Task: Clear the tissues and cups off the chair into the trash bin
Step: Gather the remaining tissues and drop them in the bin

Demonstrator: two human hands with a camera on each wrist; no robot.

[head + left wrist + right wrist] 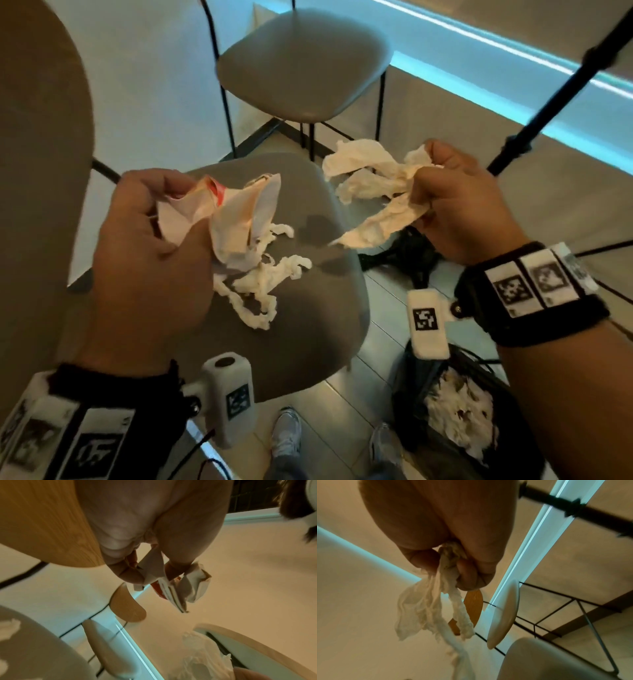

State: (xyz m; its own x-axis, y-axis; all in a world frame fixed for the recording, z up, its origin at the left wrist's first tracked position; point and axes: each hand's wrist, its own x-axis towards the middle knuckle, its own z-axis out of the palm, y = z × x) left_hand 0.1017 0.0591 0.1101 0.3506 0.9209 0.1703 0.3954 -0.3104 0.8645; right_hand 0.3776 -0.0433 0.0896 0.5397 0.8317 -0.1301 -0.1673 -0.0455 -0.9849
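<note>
My left hand (164, 205) grips a crushed white and red paper cup (236, 212) above the grey chair seat (308, 342). The left wrist view shows the fingers (130, 574) curled round the flattened cup (192, 588). Twisted white tissue strands (263, 287) lie on the seat just under that cup. To the right, past the seat's edge, my right hand (431, 181) holds a bunch of crumpled tissues (370, 192) in the air. In the right wrist view they hang from the closed fingers (467, 569) as long limp tissues (423, 608).
A trash bin lined with a black bag (407, 404) stands on the floor at lower right, below my right wrist, with white tissues inside. A second grey chair (301, 65) stands beyond. A wooden table edge (34, 137) is at left. A black tripod (548, 92) stands at right.
</note>
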